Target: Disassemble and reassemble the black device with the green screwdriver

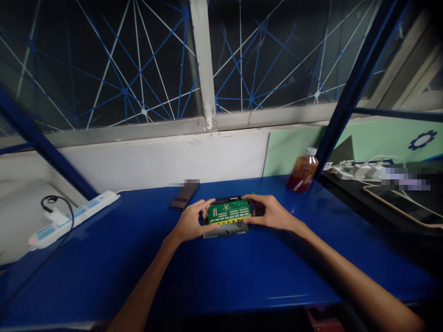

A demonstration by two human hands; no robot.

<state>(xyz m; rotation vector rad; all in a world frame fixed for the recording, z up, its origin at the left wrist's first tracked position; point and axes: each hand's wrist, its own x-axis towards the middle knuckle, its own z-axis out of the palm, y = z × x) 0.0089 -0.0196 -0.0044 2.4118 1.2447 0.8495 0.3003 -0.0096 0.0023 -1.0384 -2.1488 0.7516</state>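
Observation:
A green circuit board (230, 210) with a yellow strip along its near edge is held between my two hands. My left hand (194, 220) grips its left end, thumb at the near corner and fingers at the far one. At the right end, my right hand (268, 212) pinches the board the same way. Under and around the board shows a dark grey metal plate or case (226, 230), lying on the blue table (221, 276). Whether the board touches this case I cannot tell.
Behind my left hand lies a dark phone (185, 194). A white power strip (76, 219) with a plugged-in black cable sits at the left. A bottle of reddish drink (303, 170) stands at the back right. White cables (372, 170) lie on a black surface farther right.

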